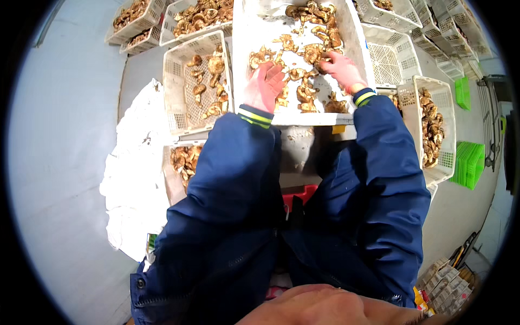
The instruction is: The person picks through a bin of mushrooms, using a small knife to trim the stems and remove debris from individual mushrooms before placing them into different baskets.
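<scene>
A white foam box (264, 30) lies before me with several brown, soil-specked mushrooms (306, 92) scattered across its bottom. My left hand (266, 86), in a pink glove, is over the box's left side with its fingers slightly spread; nothing shows in it. Just beyond its fingertips lies a mushroom cluster (260, 57). On the right side, my right hand (344, 72), also gloved in pink, has its fingers curled around a brown mushroom (321, 66); the fingers partly cover it. A further heap of mushrooms (317, 14) fills the far right part of the box.
To the left stands a white plastic crate (172, 87) with a few mushrooms; fuller crates (183, 162) surround it. Another crate (447, 138) of mushrooms is at right, near stacked green baskets (469, 164). White sheeting (136, 174) lies at left. My knees are below the box.
</scene>
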Demonstrator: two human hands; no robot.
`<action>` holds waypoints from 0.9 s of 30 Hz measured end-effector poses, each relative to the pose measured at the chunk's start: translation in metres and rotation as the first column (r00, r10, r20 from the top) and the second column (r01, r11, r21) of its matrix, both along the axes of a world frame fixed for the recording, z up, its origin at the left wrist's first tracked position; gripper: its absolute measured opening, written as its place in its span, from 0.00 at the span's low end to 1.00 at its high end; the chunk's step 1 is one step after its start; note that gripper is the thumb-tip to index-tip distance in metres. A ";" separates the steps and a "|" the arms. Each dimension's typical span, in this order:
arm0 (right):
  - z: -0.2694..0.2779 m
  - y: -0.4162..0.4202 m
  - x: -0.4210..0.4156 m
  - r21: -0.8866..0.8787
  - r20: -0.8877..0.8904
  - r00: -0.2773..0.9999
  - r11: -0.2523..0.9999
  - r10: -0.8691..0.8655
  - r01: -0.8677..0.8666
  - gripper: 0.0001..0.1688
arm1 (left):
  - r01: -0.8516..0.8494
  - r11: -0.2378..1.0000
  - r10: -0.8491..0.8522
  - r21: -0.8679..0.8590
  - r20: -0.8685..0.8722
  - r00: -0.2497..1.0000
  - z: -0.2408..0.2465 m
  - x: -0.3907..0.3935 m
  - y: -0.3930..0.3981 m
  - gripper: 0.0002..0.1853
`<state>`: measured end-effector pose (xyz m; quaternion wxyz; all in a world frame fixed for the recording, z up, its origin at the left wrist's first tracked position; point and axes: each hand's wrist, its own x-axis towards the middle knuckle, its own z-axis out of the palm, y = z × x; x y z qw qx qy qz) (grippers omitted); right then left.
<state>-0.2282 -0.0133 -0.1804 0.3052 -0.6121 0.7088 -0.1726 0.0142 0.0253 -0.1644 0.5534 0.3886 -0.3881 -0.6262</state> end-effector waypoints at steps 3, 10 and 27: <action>-0.046 -0.027 0.027 0.005 -0.167 0.971 0.985 0.173 -0.175 0.28 | -0.077 0.968 0.129 0.240 -0.213 0.969 0.021 -0.012 -0.019 0.18; -0.120 -0.046 0.060 0.015 -0.383 0.899 0.975 0.212 -0.223 0.13 | 0.217 0.913 -0.114 0.345 -0.294 0.949 0.022 -0.008 -0.024 0.16; 0.087 0.079 0.080 -0.575 0.172 0.969 0.817 0.177 -0.047 0.22 | 0.294 0.917 -0.200 0.271 -0.329 0.923 0.013 -0.018 -0.007 0.12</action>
